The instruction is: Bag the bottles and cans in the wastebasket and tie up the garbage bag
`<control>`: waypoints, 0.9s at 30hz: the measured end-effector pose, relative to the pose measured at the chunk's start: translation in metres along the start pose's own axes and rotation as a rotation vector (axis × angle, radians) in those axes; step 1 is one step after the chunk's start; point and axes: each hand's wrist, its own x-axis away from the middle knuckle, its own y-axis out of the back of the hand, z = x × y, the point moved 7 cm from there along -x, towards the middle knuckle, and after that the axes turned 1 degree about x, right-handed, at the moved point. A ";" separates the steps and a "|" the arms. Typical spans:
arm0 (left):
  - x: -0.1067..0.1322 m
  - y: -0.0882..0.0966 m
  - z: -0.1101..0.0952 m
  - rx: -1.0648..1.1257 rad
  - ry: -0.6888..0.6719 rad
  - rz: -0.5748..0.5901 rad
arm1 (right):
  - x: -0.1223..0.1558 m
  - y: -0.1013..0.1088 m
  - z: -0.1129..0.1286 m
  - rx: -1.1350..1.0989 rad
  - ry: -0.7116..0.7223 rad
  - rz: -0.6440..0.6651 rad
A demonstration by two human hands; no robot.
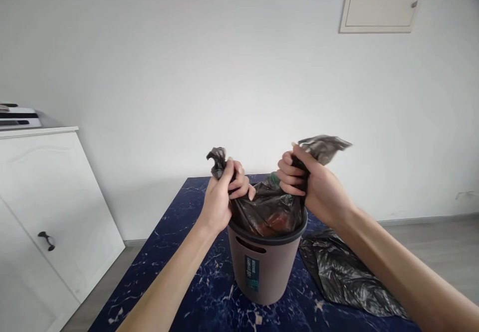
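A black plastic garbage bag (269,207) sits bunched inside a taupe trash can (265,272) with a dark rim and a teal label. Something reddish and something green show through the thin plastic. My left hand (226,190) is closed around one gathered end of the bag, a twisted tip poking out above the thumb. On the other side my right hand (307,175) grips a second gathered end, its loose plastic flaring out to the right. Both hands are above the can's rim, with the bag stretched between them.
The can stands on a dark blue marble-patterned table (213,272). To its right lies another black plastic bag (348,272), flattened and partly behind my right forearm. A white cabinet (48,197) is at the left, and a white wall (187,73) rises behind the table.
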 end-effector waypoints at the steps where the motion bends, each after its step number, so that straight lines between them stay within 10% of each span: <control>1: 0.001 -0.005 0.003 -0.068 0.028 0.042 | -0.002 -0.001 -0.003 0.004 -0.042 -0.004; 10: 0.019 -0.023 0.013 -0.774 0.196 0.227 | -0.003 -0.002 -0.012 0.248 -0.171 -0.023; 18: 0.032 -0.051 -0.033 -1.461 -0.452 0.426 | -0.013 -0.004 -0.012 0.540 -0.104 0.018; 27: 0.029 -0.056 -0.041 -1.432 -0.579 0.458 | 0.003 -0.024 -0.004 0.906 0.028 0.310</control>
